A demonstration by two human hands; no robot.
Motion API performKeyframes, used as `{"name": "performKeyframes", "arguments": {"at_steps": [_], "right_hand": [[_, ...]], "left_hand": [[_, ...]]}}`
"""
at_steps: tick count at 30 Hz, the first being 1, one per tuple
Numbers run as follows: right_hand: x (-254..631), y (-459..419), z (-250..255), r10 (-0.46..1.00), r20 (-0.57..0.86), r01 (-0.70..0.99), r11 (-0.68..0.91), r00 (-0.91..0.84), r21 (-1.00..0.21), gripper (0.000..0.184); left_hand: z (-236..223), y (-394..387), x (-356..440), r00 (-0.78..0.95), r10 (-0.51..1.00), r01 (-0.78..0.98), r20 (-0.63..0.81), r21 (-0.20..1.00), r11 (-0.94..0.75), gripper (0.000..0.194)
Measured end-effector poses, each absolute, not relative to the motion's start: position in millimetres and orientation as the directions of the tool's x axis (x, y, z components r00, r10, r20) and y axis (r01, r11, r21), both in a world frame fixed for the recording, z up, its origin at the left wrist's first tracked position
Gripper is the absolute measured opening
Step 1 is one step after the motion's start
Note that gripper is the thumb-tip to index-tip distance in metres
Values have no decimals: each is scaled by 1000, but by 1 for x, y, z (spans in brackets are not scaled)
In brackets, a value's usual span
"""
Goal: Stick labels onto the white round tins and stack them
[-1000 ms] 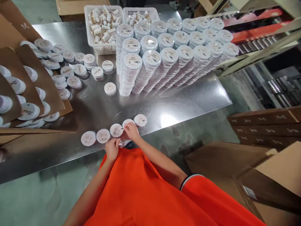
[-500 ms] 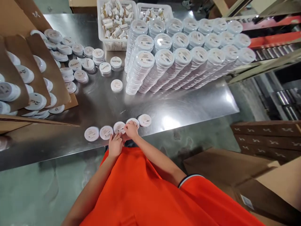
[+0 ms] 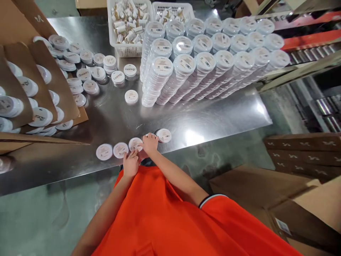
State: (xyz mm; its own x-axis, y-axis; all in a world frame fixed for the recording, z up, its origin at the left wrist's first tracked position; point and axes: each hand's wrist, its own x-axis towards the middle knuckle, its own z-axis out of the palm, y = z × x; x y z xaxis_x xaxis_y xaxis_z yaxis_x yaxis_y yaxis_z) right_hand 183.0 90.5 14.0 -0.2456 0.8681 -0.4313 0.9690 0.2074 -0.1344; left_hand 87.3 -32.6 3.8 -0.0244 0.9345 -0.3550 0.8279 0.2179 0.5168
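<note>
Your row of tins (image 3: 119, 149) sits right at the near edge of the steel table (image 3: 106, 117), bare metal behind it up to the tall stacks (image 3: 186, 71). Your right hand (image 3: 150, 143) now lies flat over the fourth tin; your left hand (image 3: 131, 161) touches the third tin (image 3: 135, 144), fingers loose, grasping nothing.

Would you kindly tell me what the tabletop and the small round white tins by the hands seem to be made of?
Shiny grey tabletop: probably stainless steel, brushed, with mirror-like glare and reflections. Small round white tins: smooth white faces with printed labels; plastic or coated metal, I cannot tell which. The right hand and left hand touch them.
</note>
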Motion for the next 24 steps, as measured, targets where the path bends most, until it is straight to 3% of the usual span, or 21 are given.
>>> {"name": "performKeyframes", "arguments": {"at_steps": [5, 7, 9, 12, 14, 16, 20, 24], "right_hand": [[186, 94, 17, 861, -436, 956, 168, -261, -241, 23], [191, 87, 21, 868, -380, 902, 155, -319, -403, 23], [195, 74, 24, 843, -339, 756, 115, -417, -644, 20], [196, 51, 26, 743, -372, 431, -124, -556, -894, 27], [191, 38, 28, 706, -419, 296, -299, -571, -907, 27], [185, 31, 31, 715, -449, 247, -376, -536, -893, 18], [178, 29, 40, 712, -475, 269, -392, -516, -880, 12], [176, 28, 44, 704, -497, 299, -397, -508, -868, 9]], "left_hand": [[-2, -34, 79, -103, 952, 670, -288, 688, 280, 21], [-2, -36, 75, -239, 932, 502, -271, 787, 358, 21], [3, -39, 72, -399, 867, 285, -299, 858, 427, 27], [16, -42, 69, -511, 758, 18, -407, 876, 482, 38], [24, -44, 67, -498, 732, -64, -465, 861, 504, 43], [29, -46, 65, -474, 748, -98, -464, 872, 479, 44], [27, -53, 59, -403, 813, -173, -419, 908, 382, 38], [22, -59, 52, -345, 818, -190, -460, 888, 419, 32]]}}
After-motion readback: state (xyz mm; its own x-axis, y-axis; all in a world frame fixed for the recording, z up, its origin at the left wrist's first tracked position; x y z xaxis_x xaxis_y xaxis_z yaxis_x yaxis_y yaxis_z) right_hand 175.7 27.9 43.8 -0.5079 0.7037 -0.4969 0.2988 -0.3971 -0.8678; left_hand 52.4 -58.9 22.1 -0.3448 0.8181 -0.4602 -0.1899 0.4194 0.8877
